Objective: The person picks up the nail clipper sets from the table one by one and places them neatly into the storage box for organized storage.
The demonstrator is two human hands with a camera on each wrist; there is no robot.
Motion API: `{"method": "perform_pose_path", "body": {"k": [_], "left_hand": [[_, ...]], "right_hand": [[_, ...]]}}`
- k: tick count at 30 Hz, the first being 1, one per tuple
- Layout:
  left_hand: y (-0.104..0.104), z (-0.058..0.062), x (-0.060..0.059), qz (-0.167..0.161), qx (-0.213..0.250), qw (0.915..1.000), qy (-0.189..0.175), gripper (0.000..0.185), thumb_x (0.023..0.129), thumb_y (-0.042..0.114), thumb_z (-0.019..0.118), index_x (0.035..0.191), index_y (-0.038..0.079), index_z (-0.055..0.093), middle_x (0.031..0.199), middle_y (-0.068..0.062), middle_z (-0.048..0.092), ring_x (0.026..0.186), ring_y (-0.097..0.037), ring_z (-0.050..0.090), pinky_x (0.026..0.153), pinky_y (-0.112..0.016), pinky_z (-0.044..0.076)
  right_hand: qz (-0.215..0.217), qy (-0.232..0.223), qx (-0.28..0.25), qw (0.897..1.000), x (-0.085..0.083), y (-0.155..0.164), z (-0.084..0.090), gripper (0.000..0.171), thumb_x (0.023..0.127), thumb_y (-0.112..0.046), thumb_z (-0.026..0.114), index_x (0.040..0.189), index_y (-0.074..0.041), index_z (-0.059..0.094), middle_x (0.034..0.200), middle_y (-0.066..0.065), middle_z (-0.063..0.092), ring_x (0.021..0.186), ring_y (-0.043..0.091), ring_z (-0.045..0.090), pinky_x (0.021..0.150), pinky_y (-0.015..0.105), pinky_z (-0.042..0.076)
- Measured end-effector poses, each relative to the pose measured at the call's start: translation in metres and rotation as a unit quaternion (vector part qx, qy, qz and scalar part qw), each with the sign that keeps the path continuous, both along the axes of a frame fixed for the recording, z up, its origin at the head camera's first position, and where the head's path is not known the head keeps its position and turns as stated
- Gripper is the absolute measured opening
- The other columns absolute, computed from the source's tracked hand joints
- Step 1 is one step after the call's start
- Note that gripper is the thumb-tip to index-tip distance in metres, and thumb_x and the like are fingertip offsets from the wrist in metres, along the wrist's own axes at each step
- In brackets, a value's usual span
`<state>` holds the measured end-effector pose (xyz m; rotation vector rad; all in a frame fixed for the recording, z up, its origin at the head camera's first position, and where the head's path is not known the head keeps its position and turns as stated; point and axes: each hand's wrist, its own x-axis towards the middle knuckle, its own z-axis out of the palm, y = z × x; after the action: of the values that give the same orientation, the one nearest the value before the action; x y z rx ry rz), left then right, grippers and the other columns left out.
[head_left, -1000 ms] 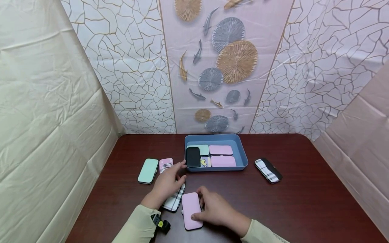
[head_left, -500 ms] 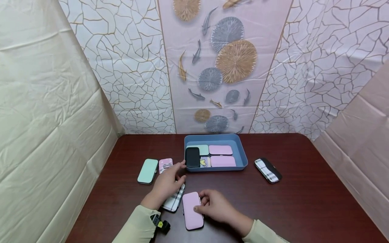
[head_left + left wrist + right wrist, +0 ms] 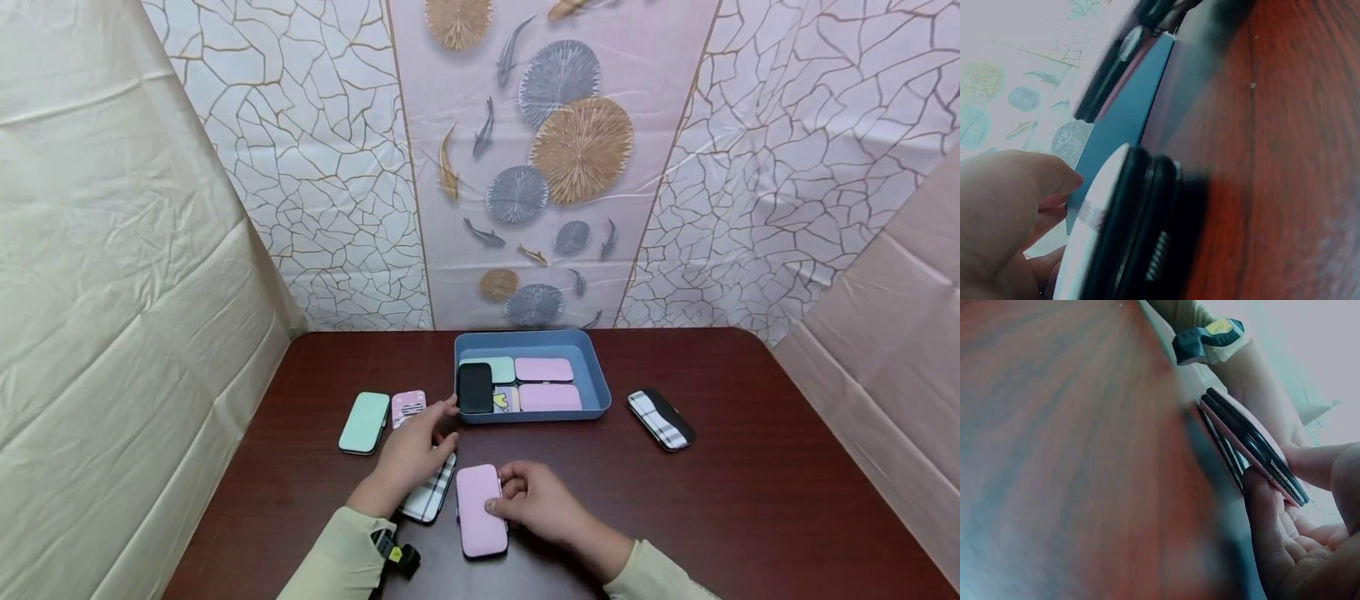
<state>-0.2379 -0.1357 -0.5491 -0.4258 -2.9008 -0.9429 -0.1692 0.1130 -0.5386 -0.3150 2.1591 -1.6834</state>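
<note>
Plaid case under left hand, seemingly touching pink case.

the right hand has drawn its fingers back off the top of the pink case and now pinches that case's right edge, thumb on the near part and fingertips curled at the far part. the pink case has shifted a little toward the blue tray and swung slightly, its far end now closer to the tray than a second ago. in the right wrist view the case's right edge is raised off the table, where earlier it lay flat under the hand.
</note>
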Motion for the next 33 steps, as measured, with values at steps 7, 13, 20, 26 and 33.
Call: {"method": "perform_pose_path", "body": {"k": [7,13,20,26,33], "left_hand": [[0.000,0.000,0.000,0.002,-0.005,1.0000,-0.003,0.066,0.104,0.025,0.078,0.165,0.025,0.053,0.139,0.010,0.072,0.080,-0.004,0.059,0.067,-0.029,0.052],[0.000,0.000,0.000,-0.002,-0.005,1.0000,0.001,0.067,0.104,0.024,0.078,0.166,0.024,0.052,0.139,0.009,0.072,0.080,-0.003,0.060,0.068,-0.029,0.052],[0.000,0.001,0.001,-0.007,0.003,1.0000,0.006,0.068,0.104,0.023,0.079,0.166,0.021,0.052,0.139,0.007,0.072,0.081,-0.004,0.061,0.068,-0.029,0.052],[0.000,0.001,0.000,-0.010,0.002,0.9999,0.011,0.068,0.104,0.022,0.079,0.166,0.020,0.052,0.139,0.006,0.072,0.081,-0.004,0.060,0.068,-0.029,0.052],[0.000,0.001,0.001,-0.011,0.006,0.9998,0.013,0.067,0.104,0.022,0.079,0.165,0.020,0.053,0.139,0.007,0.072,0.080,-0.003,0.060,0.067,-0.028,0.051]], "right_hand": [[-0.022,0.005,0.007,1.000,-0.012,0.010,0.012,0.033,0.093,-0.005,0.085,0.116,0.008,0.065,0.081,0.005,0.070,0.068,0.016,0.065,0.059,0.039,0.060],[-0.045,0.015,0.029,0.998,-0.027,0.022,0.023,0.033,0.096,-0.008,0.084,0.118,0.008,0.066,0.083,0.006,0.073,0.070,0.018,0.067,0.061,0.045,0.062],[-0.087,0.008,0.031,0.996,-0.052,0.036,0.033,0.030,0.099,-0.009,0.081,0.120,0.006,0.065,0.086,0.008,0.075,0.075,0.019,0.069,0.065,0.039,0.062],[-0.111,-0.003,0.047,0.993,-0.073,0.042,0.044,0.034,0.099,-0.010,0.080,0.122,0.006,0.060,0.093,0.014,0.078,0.075,0.020,0.071,0.065,0.040,0.064],[-0.118,-0.004,0.064,0.991,-0.095,0.045,0.052,0.041,0.099,-0.012,0.081,0.127,0.008,0.059,0.100,0.018,0.079,0.076,0.021,0.072,0.066,0.042,0.063]]}}
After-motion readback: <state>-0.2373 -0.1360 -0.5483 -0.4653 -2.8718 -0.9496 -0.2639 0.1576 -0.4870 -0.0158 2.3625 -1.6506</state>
